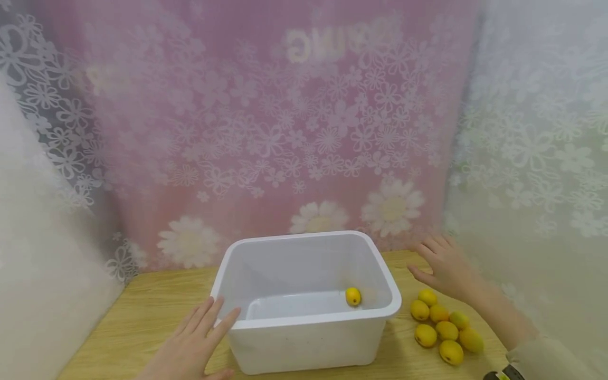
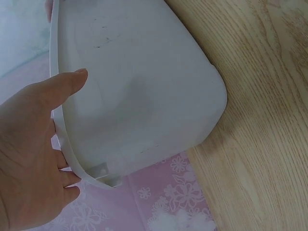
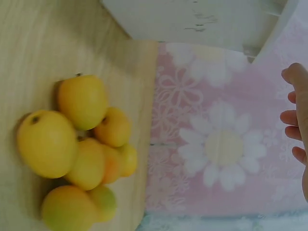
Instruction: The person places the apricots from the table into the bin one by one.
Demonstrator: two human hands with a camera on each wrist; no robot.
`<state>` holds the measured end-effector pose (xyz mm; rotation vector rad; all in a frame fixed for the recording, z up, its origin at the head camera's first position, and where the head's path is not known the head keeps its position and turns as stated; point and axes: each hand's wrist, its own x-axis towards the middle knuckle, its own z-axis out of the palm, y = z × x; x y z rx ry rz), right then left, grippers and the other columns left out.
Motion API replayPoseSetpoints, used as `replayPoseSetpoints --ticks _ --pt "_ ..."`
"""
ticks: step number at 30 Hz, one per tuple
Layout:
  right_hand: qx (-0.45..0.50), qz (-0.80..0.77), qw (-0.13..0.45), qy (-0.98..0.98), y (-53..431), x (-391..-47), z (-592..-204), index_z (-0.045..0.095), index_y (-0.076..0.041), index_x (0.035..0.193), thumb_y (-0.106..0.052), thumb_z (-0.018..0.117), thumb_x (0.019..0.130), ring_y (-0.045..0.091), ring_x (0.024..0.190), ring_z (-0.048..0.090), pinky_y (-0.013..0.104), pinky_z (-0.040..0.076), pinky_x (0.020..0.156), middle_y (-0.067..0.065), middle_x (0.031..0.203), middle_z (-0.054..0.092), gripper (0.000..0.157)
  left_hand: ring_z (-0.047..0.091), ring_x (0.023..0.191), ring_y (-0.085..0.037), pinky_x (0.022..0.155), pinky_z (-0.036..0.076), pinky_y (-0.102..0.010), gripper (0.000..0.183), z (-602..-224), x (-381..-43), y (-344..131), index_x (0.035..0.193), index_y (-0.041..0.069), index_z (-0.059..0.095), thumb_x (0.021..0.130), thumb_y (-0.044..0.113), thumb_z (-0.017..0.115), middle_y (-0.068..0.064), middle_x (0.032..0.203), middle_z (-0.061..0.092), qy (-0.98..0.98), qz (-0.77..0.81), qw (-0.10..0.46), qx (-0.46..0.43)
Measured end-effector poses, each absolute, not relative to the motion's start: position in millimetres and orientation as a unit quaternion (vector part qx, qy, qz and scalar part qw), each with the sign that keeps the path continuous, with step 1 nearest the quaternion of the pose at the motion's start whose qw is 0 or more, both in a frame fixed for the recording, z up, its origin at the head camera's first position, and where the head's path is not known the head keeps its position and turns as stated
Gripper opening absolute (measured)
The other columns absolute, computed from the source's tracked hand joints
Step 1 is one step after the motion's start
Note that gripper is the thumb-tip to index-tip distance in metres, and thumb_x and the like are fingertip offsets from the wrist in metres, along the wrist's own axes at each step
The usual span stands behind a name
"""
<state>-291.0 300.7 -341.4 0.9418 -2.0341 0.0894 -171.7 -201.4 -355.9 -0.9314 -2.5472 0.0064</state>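
Observation:
A white plastic bin (image 1: 309, 345) stands on the wooden table, with one small oval yellow fruit (image 1: 353, 296) inside near its right wall. My left hand (image 1: 190, 340) is at the bin's front left corner, fingers straight and spread at the rim. The left wrist view has its thumb (image 2: 72, 83) lying over the bin's outer side. To the right of the bin, a cluster of several yellow fruits (image 1: 446, 331) lies on the table, some tinged green or orange. My right hand (image 1: 448, 266) hovers beyond these fruits, holding nothing, its fingers pointing toward the bin.
The wooden table (image 1: 142, 316) reaches back to a pink curtain (image 1: 266, 132) printed with white flowers. Pale sheets hang on the left and right sides. A dark band (image 1: 505, 373) shows by the right sleeve at the bottom edge.

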Motion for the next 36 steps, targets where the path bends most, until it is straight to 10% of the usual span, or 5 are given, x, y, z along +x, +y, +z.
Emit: replayPoseSetpoints --ticks 6,16,36 --pt "0.355 0.007 0.406 -0.842 313 -275 -367 0.063 -0.006 0.097 -0.060 0.035 0.091 0.027 0.081 0.054 0.046 0.043 0.065 0.004 0.088 0.059 0.061 0.043 0.120 -0.042 0.103 -0.016 -0.016 0.084 -358 -172 -202 0.142 0.013 0.034 0.079 0.066 0.053 -0.026 0.135 0.042 -0.910 0.017 0.233 -0.342" --pt "0.321 -0.036 0.330 -0.887 318 -249 -403 0.064 -0.010 0.101 -0.050 0.076 0.065 0.021 0.084 0.053 0.040 0.041 0.069 -0.001 0.092 0.057 0.055 0.044 0.120 -0.040 0.103 -0.015 -0.015 0.084 -358 -169 -201 0.142 0.015 0.035 0.079 0.068 0.051 -0.023 0.136 0.043 -0.911 0.010 0.241 -0.333" --pt "0.290 -0.064 0.247 -0.922 320 -234 -449 0.063 -0.015 0.096 -0.051 0.075 0.063 0.024 0.087 0.050 0.051 0.042 0.075 -0.002 0.089 0.049 0.051 0.042 0.121 -0.041 0.102 -0.015 -0.015 0.084 -357 -170 -200 0.142 0.015 0.034 0.079 0.067 0.053 -0.024 0.136 0.042 -0.916 0.009 0.222 -0.334"
